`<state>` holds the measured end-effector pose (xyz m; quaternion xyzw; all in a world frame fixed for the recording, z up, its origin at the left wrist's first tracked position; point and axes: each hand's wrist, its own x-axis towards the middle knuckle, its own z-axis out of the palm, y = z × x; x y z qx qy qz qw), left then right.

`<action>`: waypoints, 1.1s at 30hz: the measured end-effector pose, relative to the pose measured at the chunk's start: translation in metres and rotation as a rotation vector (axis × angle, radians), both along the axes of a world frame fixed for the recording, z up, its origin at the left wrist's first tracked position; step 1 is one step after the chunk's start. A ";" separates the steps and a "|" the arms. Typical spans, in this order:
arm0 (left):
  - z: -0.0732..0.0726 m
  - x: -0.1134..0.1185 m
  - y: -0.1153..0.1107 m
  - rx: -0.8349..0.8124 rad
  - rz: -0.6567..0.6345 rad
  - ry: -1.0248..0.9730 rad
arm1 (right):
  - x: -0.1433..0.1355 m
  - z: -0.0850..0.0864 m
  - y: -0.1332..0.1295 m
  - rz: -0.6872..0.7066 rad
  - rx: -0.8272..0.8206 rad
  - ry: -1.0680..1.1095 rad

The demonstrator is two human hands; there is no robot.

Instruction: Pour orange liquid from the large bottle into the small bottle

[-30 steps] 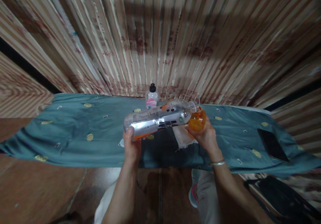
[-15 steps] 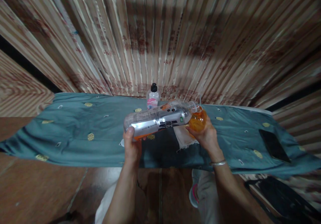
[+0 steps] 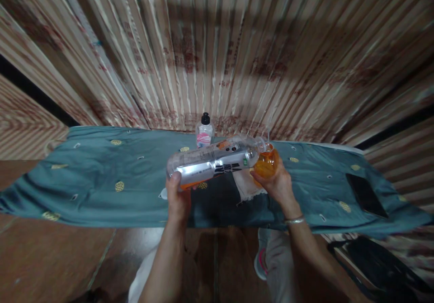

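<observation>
Only view shifted slightly; left fingers (image 3: pixel 174 182) grasp silver-labelled bottle (image 3: pixel 212 162), right fingers (image 3: pixel 259 178) grip orange container (image 3: pixel 266 165).

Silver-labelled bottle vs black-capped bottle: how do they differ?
The silver-labelled bottle is tilted in the left hand; the black-capped bottle stands upright on the cloth. The silver-labelled bottle looks longer and shows no cap; the black-capped bottle looks shorter. Both have clear walls.

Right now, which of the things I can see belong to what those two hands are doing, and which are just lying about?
In use:
silver-labelled bottle, tilted, in the left hand
orange container, at that bottle's mouth, in the right hand

Apparently just lying about:
black-capped bottle, standing upright
pale cloth
dark phone-like slab
</observation>
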<state>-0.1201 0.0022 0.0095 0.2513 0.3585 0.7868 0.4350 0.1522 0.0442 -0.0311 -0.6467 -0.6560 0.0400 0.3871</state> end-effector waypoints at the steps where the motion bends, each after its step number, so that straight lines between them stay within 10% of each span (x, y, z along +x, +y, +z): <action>1: 0.000 0.000 0.000 -0.008 0.002 0.000 | 0.000 0.000 0.000 -0.004 -0.006 0.002; 33: 0.010 0.001 -0.004 -0.075 0.047 0.028 | 0.000 -0.002 -0.001 0.018 -0.014 0.061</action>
